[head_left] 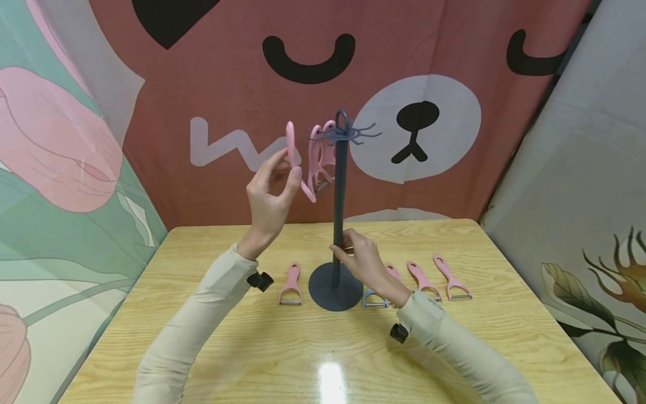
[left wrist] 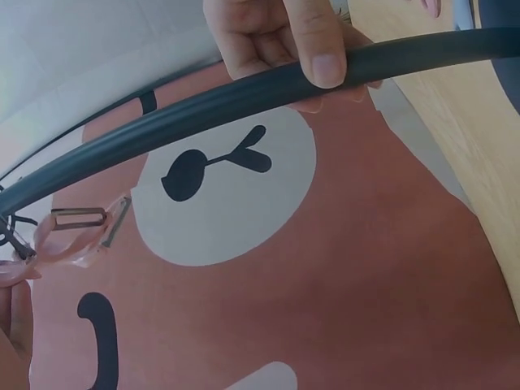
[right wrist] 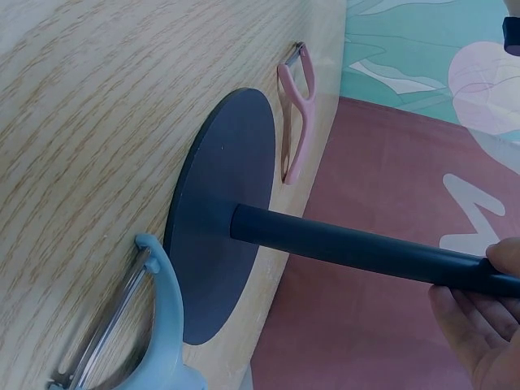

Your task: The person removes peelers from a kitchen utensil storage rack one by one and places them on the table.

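Note:
A dark metal rack with a round base point(head_left: 323, 289), an upright pole point(head_left: 339, 207) and a ring of hooks point(head_left: 345, 133) stands on the table. My left hand point(head_left: 267, 199) pinches a pink peeler point(head_left: 291, 140) between thumb and fingers, its handle end raised just left of the hooks. In the head view the peeler looks apart from them. Two more pink peelers point(head_left: 313, 154) hang on the rack's left side. Low on the pole, my right hand point(head_left: 365, 258) grips it with thumb and fingers; the left wrist view shows this right hand point(left wrist: 321, 45) around the pole.
A pink peeler point(head_left: 290, 286) lies left of the base. On the right lie a blue peeler point(head_left: 374, 301), a pink one point(head_left: 392, 271) partly behind my right hand, and two further pink peelers point(head_left: 451, 279). A printed curtain point(head_left: 227, 84) hangs behind the table.

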### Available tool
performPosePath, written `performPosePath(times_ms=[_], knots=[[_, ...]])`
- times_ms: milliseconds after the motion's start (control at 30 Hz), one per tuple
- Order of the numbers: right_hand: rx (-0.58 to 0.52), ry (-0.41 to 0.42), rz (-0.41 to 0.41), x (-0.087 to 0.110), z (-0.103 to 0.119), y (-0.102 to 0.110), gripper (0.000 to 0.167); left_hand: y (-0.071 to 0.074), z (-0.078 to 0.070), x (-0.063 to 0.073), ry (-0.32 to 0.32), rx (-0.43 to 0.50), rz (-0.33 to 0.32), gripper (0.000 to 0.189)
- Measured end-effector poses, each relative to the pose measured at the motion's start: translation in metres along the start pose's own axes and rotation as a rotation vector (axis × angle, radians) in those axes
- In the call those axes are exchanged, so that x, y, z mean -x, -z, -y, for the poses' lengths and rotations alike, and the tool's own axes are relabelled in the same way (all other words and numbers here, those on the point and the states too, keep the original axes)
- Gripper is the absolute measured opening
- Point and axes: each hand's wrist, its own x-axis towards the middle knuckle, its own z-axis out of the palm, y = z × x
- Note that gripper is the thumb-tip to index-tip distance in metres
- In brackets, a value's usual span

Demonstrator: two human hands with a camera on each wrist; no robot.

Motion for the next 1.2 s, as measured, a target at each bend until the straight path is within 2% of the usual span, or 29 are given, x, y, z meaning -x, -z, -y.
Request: performPosePath(times_ms=[533,733,967,1100,1200], knots=[[0.004,0.007,0.000,0.000,-0.001,0.000,0.019,0.012,0.010,0.012,0.015,-0.031,0.003,0.046],[-0.001,0.005,0.003,-0.001,-0.001,0.000,0.019,0.017,0.013,0.019,0.038,-0.022,0.007,0.041],[0.002,-0.002,0.006,0.000,0.000,0.000,0.019,0.023,0.016,0.026,0.074,-0.064,0.039,0.038],[0.006,-0.001,0.005,0.000,0.001,0.000,0.019,0.025,0.011,0.028,0.096,-0.095,0.054,0.042],[0.009,-0.001,0.005,0.000,0.001,0.000,0.019,0.025,0.000,0.027,0.092,-0.120,0.064,0.041]])
